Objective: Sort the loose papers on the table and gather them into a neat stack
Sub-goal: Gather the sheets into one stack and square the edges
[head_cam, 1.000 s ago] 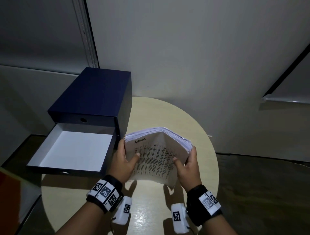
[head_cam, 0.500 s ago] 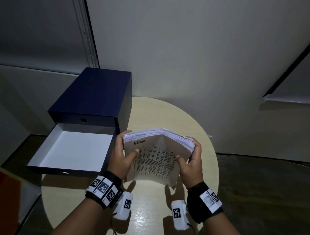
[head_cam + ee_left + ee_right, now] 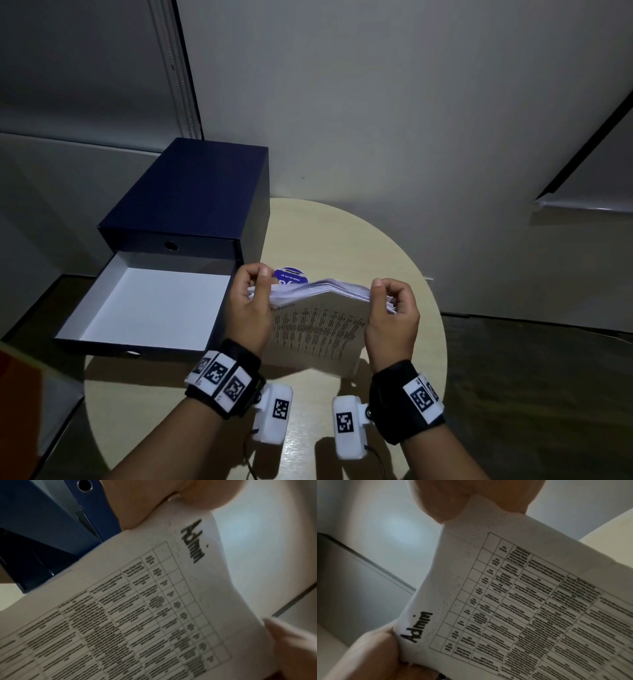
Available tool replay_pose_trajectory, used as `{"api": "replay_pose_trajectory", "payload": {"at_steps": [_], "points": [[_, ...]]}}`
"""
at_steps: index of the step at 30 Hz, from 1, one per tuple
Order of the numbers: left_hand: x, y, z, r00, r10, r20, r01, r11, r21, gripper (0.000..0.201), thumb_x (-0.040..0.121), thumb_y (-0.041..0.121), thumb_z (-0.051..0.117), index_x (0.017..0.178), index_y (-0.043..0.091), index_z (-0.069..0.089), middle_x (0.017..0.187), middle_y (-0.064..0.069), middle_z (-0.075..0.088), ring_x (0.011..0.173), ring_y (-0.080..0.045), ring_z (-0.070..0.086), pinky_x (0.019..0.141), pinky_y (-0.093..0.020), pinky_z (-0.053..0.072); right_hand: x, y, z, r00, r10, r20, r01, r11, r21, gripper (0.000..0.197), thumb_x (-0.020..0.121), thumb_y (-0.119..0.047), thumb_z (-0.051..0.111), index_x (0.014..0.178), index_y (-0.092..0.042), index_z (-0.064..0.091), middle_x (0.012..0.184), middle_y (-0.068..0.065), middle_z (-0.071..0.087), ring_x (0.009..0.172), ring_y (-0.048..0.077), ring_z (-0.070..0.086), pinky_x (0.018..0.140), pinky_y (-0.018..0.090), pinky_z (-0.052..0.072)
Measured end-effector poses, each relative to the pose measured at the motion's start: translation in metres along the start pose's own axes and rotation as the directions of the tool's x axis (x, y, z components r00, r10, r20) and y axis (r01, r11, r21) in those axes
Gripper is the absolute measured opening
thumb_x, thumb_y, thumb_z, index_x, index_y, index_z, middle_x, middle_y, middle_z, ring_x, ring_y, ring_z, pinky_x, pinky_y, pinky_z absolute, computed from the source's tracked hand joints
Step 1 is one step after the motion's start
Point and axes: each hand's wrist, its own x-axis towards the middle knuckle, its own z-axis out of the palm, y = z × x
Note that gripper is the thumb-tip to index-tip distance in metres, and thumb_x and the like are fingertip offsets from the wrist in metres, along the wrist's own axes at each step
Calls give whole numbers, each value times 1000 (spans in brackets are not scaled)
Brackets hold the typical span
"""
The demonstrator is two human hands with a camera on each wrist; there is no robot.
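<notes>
A thick stack of papers point(image 3: 318, 325) stands on its lower edge on the round table point(image 3: 359, 240), its printed table sheet facing me. My left hand point(image 3: 248, 305) grips the stack's upper left corner and my right hand point(image 3: 390, 308) grips the upper right corner, fingers curled over the top edge. A blue and orange printed sheet point(image 3: 291, 279) shows behind the stack's top. In the left wrist view the front sheet point(image 3: 154, 608) reads "Admin", and the same sheet point(image 3: 522, 608) fills the right wrist view.
A dark blue drawer box point(image 3: 191, 198) sits at the table's back left, its white-lined drawer point(image 3: 150, 305) pulled out toward me, just left of my left hand. A wall stands close behind the table. Dark floor lies to the right.
Both hands slid up from the stack's sides to its top corners, thumbs leaving the front sheet. The stack's top edge tipped lower, and a blue printed sheet came into view behind it.
</notes>
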Motion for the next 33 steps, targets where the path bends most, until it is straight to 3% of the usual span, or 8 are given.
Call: {"api": "replay_pose_trajectory", "payload": {"at_steps": [5,10,14,19,21,24,28,33], "points": [[-3,13,15,994,-38,-104,47,995,87,46,102,36,43,69,6,51,45,15,54,43,3,52,43,-7,36,-3,-7,5,998,3,68,-6,999,39,14,88,-45,67,93,-34,60,90,-18,65,92,18,64,85,55,56],[19,22,4,980,-36,-196,51,996,72,61,97,50,47,65,-1,49,55,-3,46,53,-12,46,57,-26,40,-4,10,-26,909,-79,410,34,993,116,72,76,-13,86,133,-17,43,125,-1,64,117,15,62,95,28,54],[26,21,-1,976,-166,-141,168,986,4,57,89,69,43,65,19,53,57,-1,49,55,-17,51,60,-32,44,-9,26,-29,878,13,479,8,999,-42,37,92,0,67,118,-25,61,108,-12,73,105,5,67,89,26,56],[8,0,-20,971,-41,235,58,996,-64,72,72,80,55,113,20,55,91,6,70,79,-5,67,66,-22,53,0,25,-30,921,202,332,-208,978,-16,19,96,-5,61,109,-19,65,101,8,76,99,23,73,87,42,61],[-1,-8,-24,931,-84,354,63,995,71,68,70,67,70,121,27,49,108,7,70,98,-5,68,84,-34,58,6,21,-31,921,224,319,-235,972,-3,15,97,-6,60,108,-13,66,102,12,76,99,27,73,89,49,60],[-11,-8,-17,938,-84,337,17,980,197,40,93,38,59,125,26,37,111,12,65,99,5,65,93,-45,56,7,10,-29,927,172,332,-185,983,6,14,97,-8,61,108,-16,65,101,9,75,98,22,73,84,40,62],[-26,-3,-9,969,-57,240,29,993,116,36,100,14,49,126,25,27,109,14,59,92,18,60,74,-12,54,-5,9,-27,942,69,330,-82,996,28,31,96,-7,61,122,-24,57,110,-2,70,103,5,67,83,20,57],[-35,-27,-21,956,-123,265,68,975,210,48,94,2,57,119,38,37,117,16,57,108,7,57,87,-17,51,-26,30,-31,910,129,394,-100,991,-92,58,93,-1,62,128,-41,39,124,-8,61,109,-10,58,99,33,53]]}}
